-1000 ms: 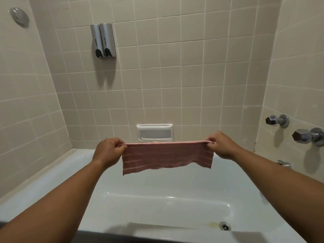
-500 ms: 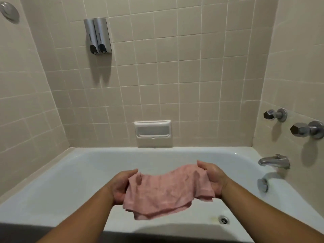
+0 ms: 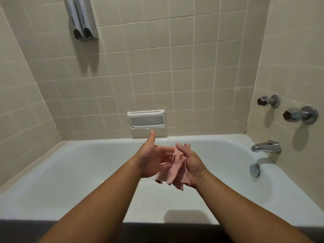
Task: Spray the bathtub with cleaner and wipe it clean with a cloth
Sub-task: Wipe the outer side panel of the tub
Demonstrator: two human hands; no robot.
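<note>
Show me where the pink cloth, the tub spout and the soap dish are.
pink cloth (image 3: 175,171): head view, middle of the bunched fabric between the hands.
tub spout (image 3: 266,147): head view, top of the metal body.
soap dish (image 3: 146,120): head view, recessed back panel.

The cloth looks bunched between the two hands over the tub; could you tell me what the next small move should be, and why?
Probably close the right hand around the cloth into a firm wad. The cloth hangs crumpled against that palm, while the left hand is open with its fingers spread, so the grip looks loose, and the bathtub below is not yet being wiped.
</note>
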